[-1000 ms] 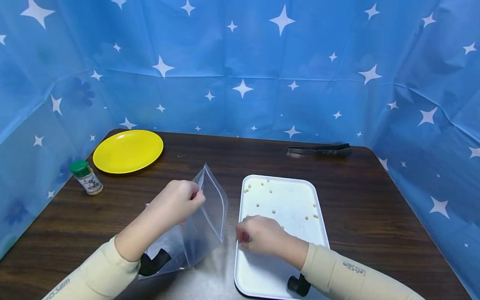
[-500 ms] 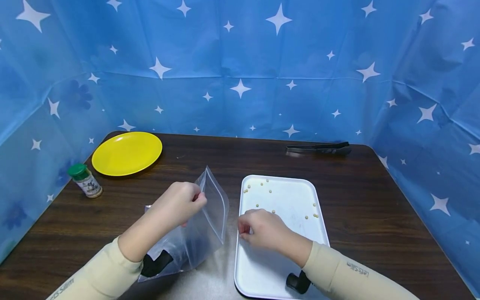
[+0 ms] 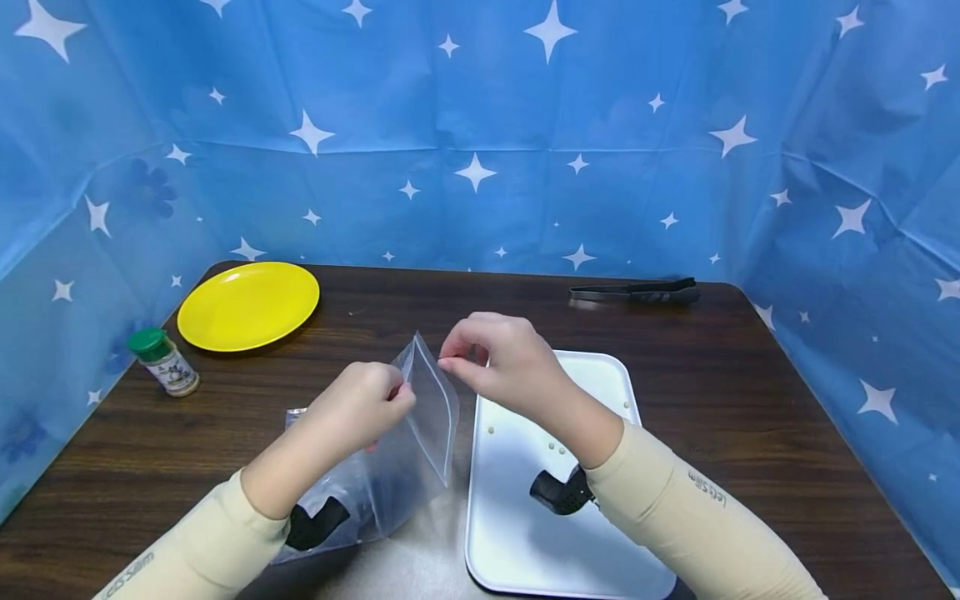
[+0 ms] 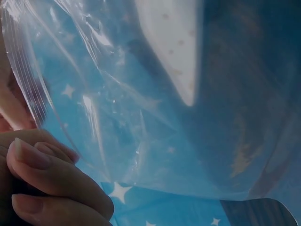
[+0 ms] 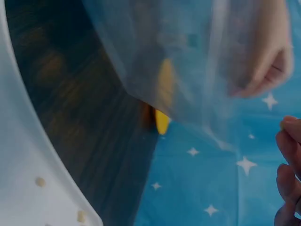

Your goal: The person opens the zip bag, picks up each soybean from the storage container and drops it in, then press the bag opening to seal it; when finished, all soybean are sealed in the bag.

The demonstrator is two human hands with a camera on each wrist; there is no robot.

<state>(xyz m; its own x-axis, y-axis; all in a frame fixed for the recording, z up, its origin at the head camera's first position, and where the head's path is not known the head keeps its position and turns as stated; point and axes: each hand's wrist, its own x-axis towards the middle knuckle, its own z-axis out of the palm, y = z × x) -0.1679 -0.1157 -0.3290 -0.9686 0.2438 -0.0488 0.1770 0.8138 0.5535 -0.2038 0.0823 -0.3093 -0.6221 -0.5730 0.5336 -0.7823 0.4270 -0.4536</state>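
Observation:
My left hand (image 3: 363, 408) grips the upper edge of a clear zip bag (image 3: 411, 471), whose mouth gapes toward the right. Close to that mouth is my right hand (image 3: 504, 362), raised over the far left part of a white tray (image 3: 517, 550). Its thumb and forefinger pinch together; a tiny yellowish speck, apparently a soybean (image 5: 282, 125), shows at the tips in the right wrist view. Several pale soybeans (image 3: 491, 430) lie scattered on the tray, some hidden behind the right hand. Through the film in the left wrist view, the tray (image 4: 181, 80) appears blurred.
A yellow plate (image 3: 249, 307) sits at the back left, beside a green-capped seasoning jar (image 3: 167, 363). Black tongs (image 3: 636, 291) lie at the back right. Blue star-patterned cloth (image 3: 480, 100) surrounds the dark wooden table (image 3: 757, 433).
My right hand has risen from the tray and moved forward and left to the bag's mouth. The left hand keeps its hold on the bag, nearly still.

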